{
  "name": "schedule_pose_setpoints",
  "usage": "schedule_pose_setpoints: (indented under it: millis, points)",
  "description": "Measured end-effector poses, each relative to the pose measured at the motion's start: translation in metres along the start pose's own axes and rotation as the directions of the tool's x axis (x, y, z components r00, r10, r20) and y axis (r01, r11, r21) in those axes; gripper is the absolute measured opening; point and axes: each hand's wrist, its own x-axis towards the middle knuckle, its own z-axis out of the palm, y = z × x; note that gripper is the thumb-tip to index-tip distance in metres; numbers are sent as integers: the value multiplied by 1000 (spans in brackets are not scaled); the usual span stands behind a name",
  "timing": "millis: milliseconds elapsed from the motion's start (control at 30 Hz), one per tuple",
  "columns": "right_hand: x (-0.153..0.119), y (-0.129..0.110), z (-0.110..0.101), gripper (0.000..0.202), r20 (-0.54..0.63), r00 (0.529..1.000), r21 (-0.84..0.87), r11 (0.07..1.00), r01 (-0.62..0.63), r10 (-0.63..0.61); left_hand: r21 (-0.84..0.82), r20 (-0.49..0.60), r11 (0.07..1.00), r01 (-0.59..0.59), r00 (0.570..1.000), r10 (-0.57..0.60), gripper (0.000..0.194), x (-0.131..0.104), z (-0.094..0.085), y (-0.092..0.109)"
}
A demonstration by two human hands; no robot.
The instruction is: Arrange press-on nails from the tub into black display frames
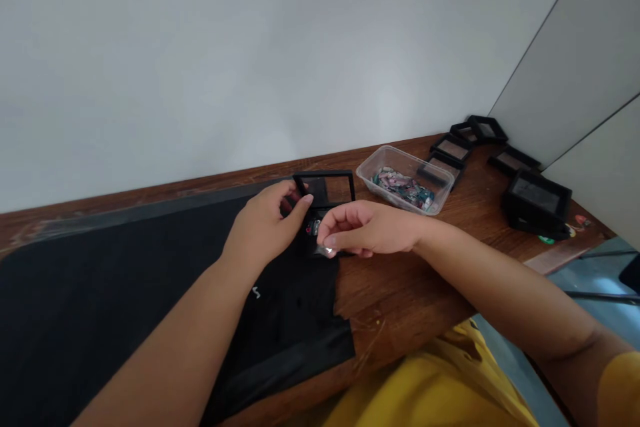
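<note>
A black frame case (353,188) stands opened on the edge of a black cloth, its clear-windowed lid raised. My left hand (267,221) holds the lid's left edge between thumb and fingers. Just in front of the lid, my right hand (353,230) pinches a small shiny silvery piece (327,251) over the lower half of the case. Small items, one of them red (309,229), show inside that half, partly covered by my right fingers.
Right of the case sits a clear plastic tub (440,203) of small colourful pieces. Several black frame cases (535,197) lie or stack at the right end of the wooden table (390,300). Black cloth (125,280) covers the left side; a wall rises behind.
</note>
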Motion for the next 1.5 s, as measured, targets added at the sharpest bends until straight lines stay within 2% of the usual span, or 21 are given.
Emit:
schedule_pose_setpoints:
  millis: [67,167,300,467,633,867,1167,1300,1500]
  points:
    - [0,1,0,19,-101,993,-218,975,32,-55,7,-11,1000,-2,1000,2,38,0,1,0]
    - [-2,4,-1,16,-170,979,-522,853,7,-111,10,-8,1000,-6,1000,6,38,0,1,-1]
    - [-3,8,-1,17,-240,964,-699,710,-90,-114,9,13,1000,11,1000,-11,41,0,1,-1]
    - [-2,10,-2,26,-303,948,-760,624,-180,-96,11,23,1000,9,1000,-9,42,0,2,0]
    - [-3,9,-3,29,-361,924,-806,542,-239,-130,5,31,1000,24,999,-24,37,0,1,1]
    - [-2,11,-5,33,-376,911,-825,510,-246,-168,-3,35,1000,2,999,-1,39,1,2,-1]
    - [-11,1,-11,34,-283,955,-884,410,-224,-87,-16,8,1000,-26,1000,26,43,2,4,-5]
    - [-13,-1,-17,34,-223,973,-888,425,-175,-65,-4,14,1000,-16,1000,16,41,1,4,-5]
    - [-16,-2,-19,35,-247,967,-882,427,-197,-62,-22,9,999,-26,1000,26,42,2,7,-7]
